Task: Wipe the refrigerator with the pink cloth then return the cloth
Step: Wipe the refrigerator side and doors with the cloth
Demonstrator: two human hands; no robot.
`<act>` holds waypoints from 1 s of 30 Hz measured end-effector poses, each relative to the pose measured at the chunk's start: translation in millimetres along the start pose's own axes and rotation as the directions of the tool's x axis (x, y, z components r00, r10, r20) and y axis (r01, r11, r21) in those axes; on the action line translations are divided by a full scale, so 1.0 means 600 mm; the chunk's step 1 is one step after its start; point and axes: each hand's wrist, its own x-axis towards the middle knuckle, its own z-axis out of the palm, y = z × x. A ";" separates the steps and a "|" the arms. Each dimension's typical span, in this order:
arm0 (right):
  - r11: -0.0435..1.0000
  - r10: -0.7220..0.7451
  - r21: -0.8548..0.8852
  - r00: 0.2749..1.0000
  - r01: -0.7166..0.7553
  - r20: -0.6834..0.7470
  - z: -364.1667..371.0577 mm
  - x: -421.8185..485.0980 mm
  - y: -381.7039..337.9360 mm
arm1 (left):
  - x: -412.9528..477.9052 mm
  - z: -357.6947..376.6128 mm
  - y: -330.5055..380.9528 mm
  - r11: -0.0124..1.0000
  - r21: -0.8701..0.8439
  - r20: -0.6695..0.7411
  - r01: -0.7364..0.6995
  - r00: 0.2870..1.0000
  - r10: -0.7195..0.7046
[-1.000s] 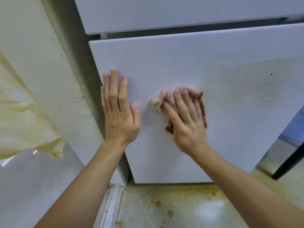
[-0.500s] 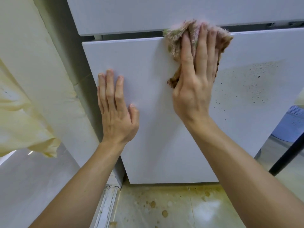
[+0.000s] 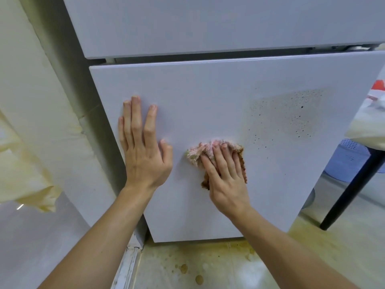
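We press the pink cloth (image 3: 210, 152) flat on the lower refrigerator door (image 3: 208, 97) with our right hand (image 3: 227, 176), left of the speckled stain (image 3: 291, 115). It looks soft and light — bunch it under spread fingers. Our left hand (image 3: 143, 155) lies open, bracing the door.

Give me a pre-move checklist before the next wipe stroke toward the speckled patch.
1. Fluffy pink cloth under right hand: ok.
2. Left hand flat on white lower refrigerator door, bracing it: ok.
3. Path from cloth to dark speckled patch free of obstacles: ok.
4. Speckled patch wiped: not ok.
5. Cloth clean enough: cannot tell, brown along its lower edge.
6. Place to return cloth in view: not ok.
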 end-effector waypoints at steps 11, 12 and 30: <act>0.955 0.273 0.209 0.901 -0.211 -0.337 -0.105 0.264 0.004 | 0.007 -0.004 0.020 1.000 0.009 -0.004 -0.011 1.000 0.011; 0.946 0.301 0.229 0.885 -0.229 -0.357 -0.105 0.270 0.004 | 0.010 -0.005 0.023 1.000 0.007 0.001 -0.017 1.000 0.017; 0.997 -0.072 0.038 0.997 0.074 -0.030 -0.051 0.037 0.065 | 0.021 0.014 0.067 0.996 0.046 0.052 -0.071 0.996 0.069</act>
